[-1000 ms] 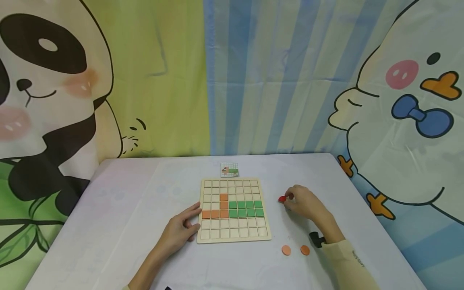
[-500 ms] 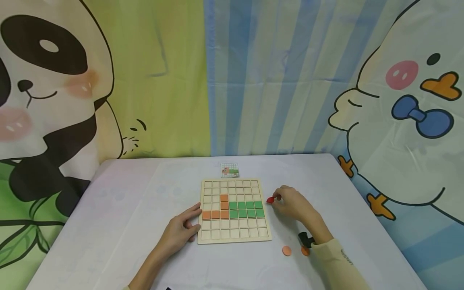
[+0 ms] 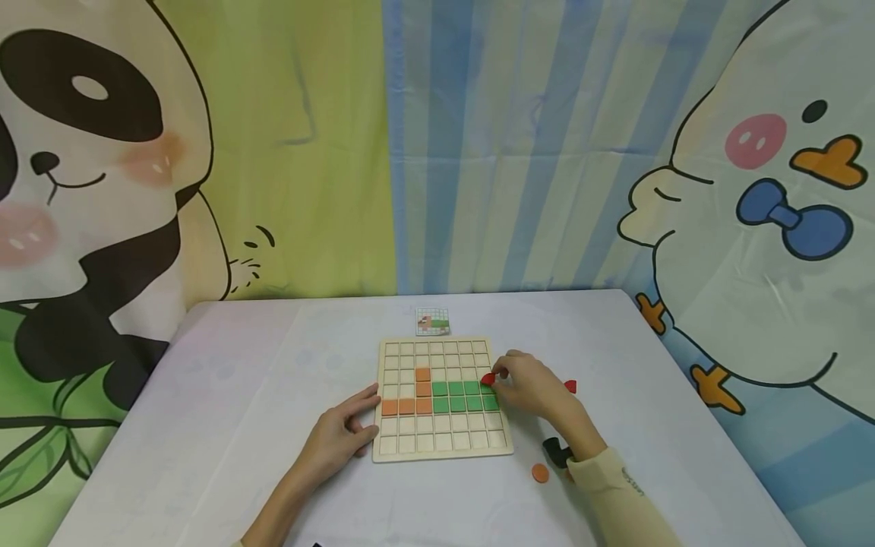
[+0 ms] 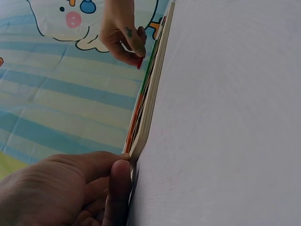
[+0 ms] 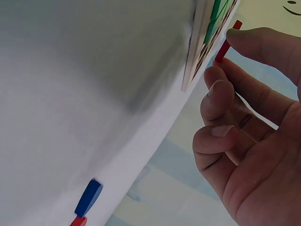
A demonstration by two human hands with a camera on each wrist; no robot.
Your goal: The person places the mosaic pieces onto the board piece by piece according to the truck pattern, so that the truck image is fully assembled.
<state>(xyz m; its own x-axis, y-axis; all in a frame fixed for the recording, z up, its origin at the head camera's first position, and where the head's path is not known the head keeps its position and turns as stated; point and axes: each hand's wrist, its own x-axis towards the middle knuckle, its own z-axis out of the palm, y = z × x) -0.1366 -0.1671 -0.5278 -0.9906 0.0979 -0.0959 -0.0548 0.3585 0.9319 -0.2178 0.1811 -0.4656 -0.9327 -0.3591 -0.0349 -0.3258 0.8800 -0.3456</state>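
Note:
A square wooden grid board (image 3: 443, 458) lies on the table, with orange tiles (image 3: 415, 407) and green tiles (image 3: 464, 396) in some cells. My left hand (image 3: 336, 431) is at the board's left edge, its fingertips touching the rim in the left wrist view. My right hand (image 3: 533, 386) pinches a small flat red piece (image 3: 488, 379) between thumb and index finger, above the board's right edge by the green tiles. In the right wrist view this red piece (image 5: 229, 42) shows edge-on, tilted, apart from the board.
A small picture card (image 3: 433, 320) lies behind the board. Another red piece (image 3: 570, 386) is right of my right hand, and a blue piece (image 5: 88, 197) shows in the right wrist view. An orange disc (image 3: 540, 473) lies in front; a second is mostly covered by the right forearm.
My right hand has moved left with the red piece, from beside the board to over its right edge. Another red piece has come into view behind it. The left hand stays put.

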